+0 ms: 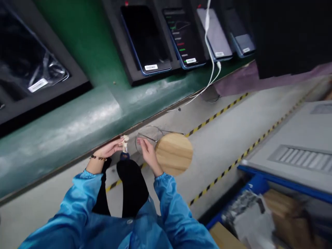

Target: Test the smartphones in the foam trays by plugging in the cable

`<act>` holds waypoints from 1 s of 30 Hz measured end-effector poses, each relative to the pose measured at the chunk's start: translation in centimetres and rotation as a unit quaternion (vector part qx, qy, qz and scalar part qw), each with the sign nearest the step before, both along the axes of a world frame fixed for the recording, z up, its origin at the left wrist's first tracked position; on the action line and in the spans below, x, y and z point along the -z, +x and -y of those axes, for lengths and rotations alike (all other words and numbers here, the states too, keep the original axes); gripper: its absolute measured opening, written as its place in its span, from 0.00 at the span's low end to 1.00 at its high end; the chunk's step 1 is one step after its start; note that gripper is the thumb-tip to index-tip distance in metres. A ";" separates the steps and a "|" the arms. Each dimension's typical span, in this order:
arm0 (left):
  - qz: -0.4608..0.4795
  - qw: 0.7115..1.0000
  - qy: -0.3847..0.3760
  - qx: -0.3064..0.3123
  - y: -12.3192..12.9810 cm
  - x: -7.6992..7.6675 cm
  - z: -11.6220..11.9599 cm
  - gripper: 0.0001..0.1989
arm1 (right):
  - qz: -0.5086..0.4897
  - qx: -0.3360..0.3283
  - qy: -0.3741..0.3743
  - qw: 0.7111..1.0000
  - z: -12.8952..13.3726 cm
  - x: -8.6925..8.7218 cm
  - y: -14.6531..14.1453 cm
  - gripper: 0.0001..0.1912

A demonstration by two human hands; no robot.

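Observation:
My left hand [109, 149], with a beaded bracelet at the wrist, is below the front edge of the green table. Its fingers close on a small, crumpled cream-coloured piece [125, 141], whose kind I cannot make out. A short way to the right, my right hand [148, 154] is apart from the left, its fingers curled together near the fingertips. Whatever those fingers hold, if anything, is too small to tell. Beside the right hand is a round wooden stool [174, 154] with thin metal legs.
Several phones, among them a dark one [145, 38], lie in black trays on the green table [85, 107]. A white cable [213, 71] hangs over the table edge. Yellow-black tape [218, 114] marks the floor. A blue-framed shelf [256, 183] with boxes stands at right.

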State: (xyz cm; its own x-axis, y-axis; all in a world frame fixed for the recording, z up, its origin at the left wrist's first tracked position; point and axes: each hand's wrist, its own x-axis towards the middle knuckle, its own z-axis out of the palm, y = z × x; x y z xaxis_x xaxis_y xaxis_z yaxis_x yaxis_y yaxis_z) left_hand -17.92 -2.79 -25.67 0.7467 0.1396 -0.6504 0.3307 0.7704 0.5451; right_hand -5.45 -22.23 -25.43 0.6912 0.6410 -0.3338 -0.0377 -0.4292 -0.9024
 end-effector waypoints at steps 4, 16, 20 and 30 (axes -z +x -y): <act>-0.056 0.997 -0.049 -0.009 -2.7 -5.8 2.9 0.24 | -0.047 -0.049 0.002 0.998 2.3 -7.0 -2.4 0.25; -0.117 0.989 0.061 -0.061 0.1 -16.5 4.5 0.33 | -0.139 -0.101 0.023 0.985 0.5 -13.9 -1.6 0.30; -0.131 0.984 0.108 -0.051 0.9 -18.4 5.4 0.36 | -0.115 -0.096 -0.010 0.989 0.8 -14.9 -1.3 0.21; -0.162 0.968 0.154 -0.113 0.9 -19.6 6.6 0.28 | -0.097 -0.090 -0.082 0.988 -0.4 -17.7 -1.2 0.17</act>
State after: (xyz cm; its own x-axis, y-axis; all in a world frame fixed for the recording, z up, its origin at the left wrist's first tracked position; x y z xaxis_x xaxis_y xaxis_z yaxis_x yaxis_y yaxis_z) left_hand -17.00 -9.37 -6.03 0.4383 0.5004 -0.7467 0.3636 0.6610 0.6564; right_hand -6.67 -21.86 -7.70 0.4839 0.6740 -0.5582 -0.1133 -0.5843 -0.8036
